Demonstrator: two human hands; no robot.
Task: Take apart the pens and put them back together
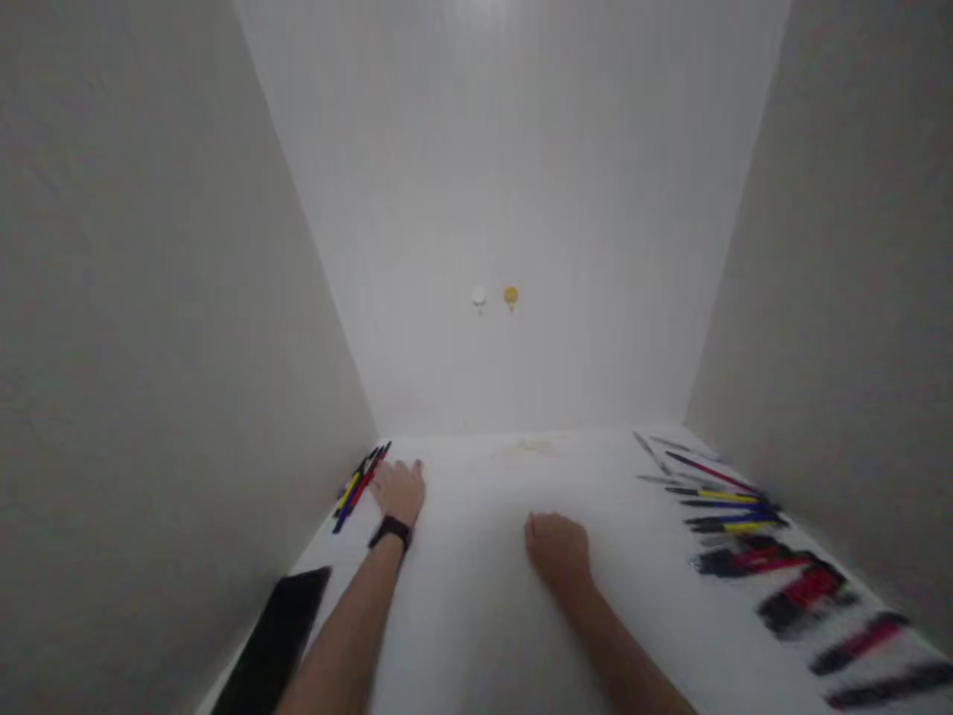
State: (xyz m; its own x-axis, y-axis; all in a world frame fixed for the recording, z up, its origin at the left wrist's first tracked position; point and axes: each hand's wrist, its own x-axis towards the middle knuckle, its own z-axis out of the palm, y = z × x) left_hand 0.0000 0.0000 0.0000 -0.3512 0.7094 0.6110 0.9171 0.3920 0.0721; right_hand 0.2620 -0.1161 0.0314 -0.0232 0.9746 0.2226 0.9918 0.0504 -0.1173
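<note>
At the left side of the white table, my left hand (399, 490) lies with its fingers spread beside a small bunch of pens (361, 487) in black, red, yellow and blue. Its fingertips reach the pens' right edge; whether they touch them I cannot tell. A dark band (390, 533) is around that wrist. My right hand (557, 544) rests closed in a fist on the bare table near the middle, apart from any pen. Nothing sticks out of the fist, and its finger undersides are hidden.
Along the right wall lie several pens (726, 504) and thicker black-and-red markers (808, 596), the nearest blurred. A black flat object (275, 641) lies at the front left. Grey side walls and a white back wall with white (478, 296) and yellow (510, 295) round pieces enclose the table.
</note>
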